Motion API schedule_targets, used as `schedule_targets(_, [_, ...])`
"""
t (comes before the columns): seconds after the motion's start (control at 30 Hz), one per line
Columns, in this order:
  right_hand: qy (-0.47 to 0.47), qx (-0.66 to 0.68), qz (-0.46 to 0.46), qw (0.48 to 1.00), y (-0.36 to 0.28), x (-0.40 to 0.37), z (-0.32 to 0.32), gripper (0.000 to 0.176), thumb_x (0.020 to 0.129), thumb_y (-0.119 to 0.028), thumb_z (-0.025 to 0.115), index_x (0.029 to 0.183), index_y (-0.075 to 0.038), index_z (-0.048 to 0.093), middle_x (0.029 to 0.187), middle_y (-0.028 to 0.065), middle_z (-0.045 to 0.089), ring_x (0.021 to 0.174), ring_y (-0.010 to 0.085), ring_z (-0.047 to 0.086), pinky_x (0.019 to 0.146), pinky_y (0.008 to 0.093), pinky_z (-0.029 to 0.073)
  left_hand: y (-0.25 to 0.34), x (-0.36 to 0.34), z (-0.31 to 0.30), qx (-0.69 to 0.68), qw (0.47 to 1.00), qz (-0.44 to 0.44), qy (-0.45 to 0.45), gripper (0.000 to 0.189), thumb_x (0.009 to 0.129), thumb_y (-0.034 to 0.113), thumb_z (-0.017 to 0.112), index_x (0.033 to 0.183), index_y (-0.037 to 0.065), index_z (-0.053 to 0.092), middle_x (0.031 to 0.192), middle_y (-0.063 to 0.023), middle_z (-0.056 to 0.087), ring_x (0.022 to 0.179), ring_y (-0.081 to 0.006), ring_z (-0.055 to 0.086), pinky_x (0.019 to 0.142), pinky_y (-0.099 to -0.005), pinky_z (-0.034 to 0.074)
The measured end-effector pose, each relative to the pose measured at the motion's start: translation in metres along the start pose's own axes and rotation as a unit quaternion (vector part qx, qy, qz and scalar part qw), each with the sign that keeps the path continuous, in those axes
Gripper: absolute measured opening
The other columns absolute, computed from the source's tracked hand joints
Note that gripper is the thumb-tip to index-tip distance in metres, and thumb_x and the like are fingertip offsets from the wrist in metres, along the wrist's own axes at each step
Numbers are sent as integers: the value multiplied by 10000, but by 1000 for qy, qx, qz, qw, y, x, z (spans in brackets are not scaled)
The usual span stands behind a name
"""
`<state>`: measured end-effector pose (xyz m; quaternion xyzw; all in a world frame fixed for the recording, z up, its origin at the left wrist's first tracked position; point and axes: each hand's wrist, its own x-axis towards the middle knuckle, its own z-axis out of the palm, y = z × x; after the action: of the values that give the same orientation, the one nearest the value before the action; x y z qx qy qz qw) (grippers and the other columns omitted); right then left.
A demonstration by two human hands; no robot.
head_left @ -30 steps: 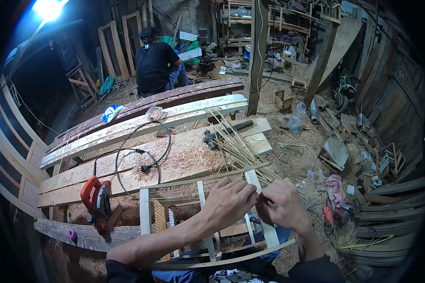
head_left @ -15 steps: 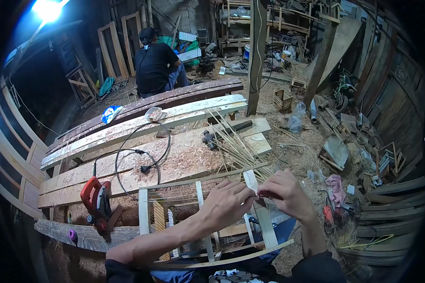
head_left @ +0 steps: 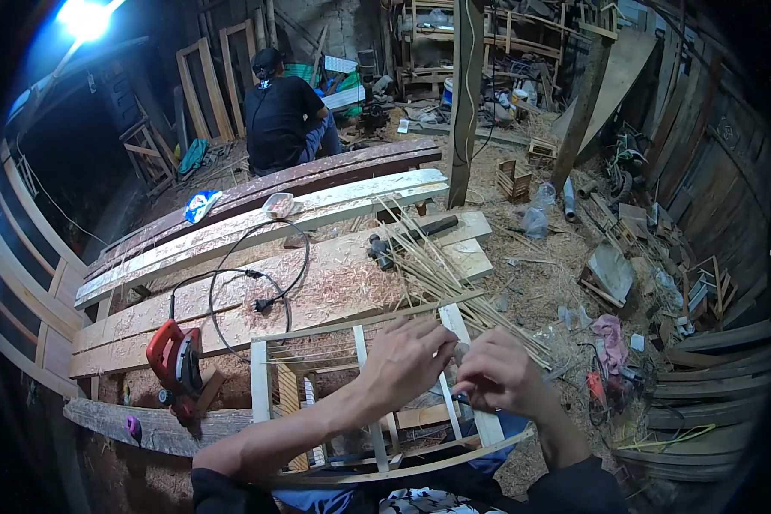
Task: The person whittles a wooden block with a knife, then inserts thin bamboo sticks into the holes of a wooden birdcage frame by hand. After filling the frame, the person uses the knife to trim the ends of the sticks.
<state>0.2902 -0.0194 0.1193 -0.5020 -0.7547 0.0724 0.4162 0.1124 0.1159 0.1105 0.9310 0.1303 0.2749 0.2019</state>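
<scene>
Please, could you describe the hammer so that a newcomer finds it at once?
Find the wide pale planks strewn with shavings. Near their right end lie thin sticks, with the hammer among them. Unlike them, it is dark and has a heavy head.

Hammer (head_left: 380,251) on boards (head_left: 471,228), behind frame (head_left: 262,385)

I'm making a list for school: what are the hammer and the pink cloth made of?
Hammer: head probably metal, dark and dull; handle's material unclear.

Pink cloth: likely soft woven fabric, matt, since it lies crumpled in folds.
</scene>
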Motion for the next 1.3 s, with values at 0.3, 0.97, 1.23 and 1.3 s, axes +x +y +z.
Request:
schedule_targets(0.3, [79, -127, 122, 981, -2, -4, -8, 253, 845, -179, 851, 1057, -88, 748, 1058, 76, 700, 1023, 290, 652, 934, 426, 470, 5, -3, -6, -3, 999, 41, -14, 143, 869, 141, 792, 987, 86, 734, 863, -50, 722, 807, -230, 701, 779, -376, 521])
schedule_targets(0.97, [32, -10, 181, 983, -4, -4, 1, 287, 828, -36, 831, 1102, -51, 747, 1090, 93, 694, 987, 270, 676, 854, 378, 532, 0, 0, -19, 8, 994, 94, -58, 212, 917, 135, 766, 1125, 99, 750, 964, -58, 747, 920, -240, 734, 906, -405, 553])
schedule_targets(1.23, [10, 79, 349, 934, -32, 2, -1, 766, 858, -234, 904, 1512, -128, 519, 1243, 91, 600, 965, 186, 652, 760, 336, 550, 1, 2, -29, 64, 989, 98, -88, 384, 926, 149, 749, 1304, 91, 705, 940, -68, 700, 925, -261, 726, 961, -437, 571])
schedule_targets(1.3, [11, 84, 353, 932, -32, 4, 1, 760, 853, -217, 903, 1507, -127, 526, 1232, 78, 599, 950, 174, 641, 743, 326, 545, 0, 2, -28, 97, 980, 121, -126, 398, 931, 128, 729, 1327, 98, 702, 941, -72, 691, 954, -252, 717, 981, -422, 553])
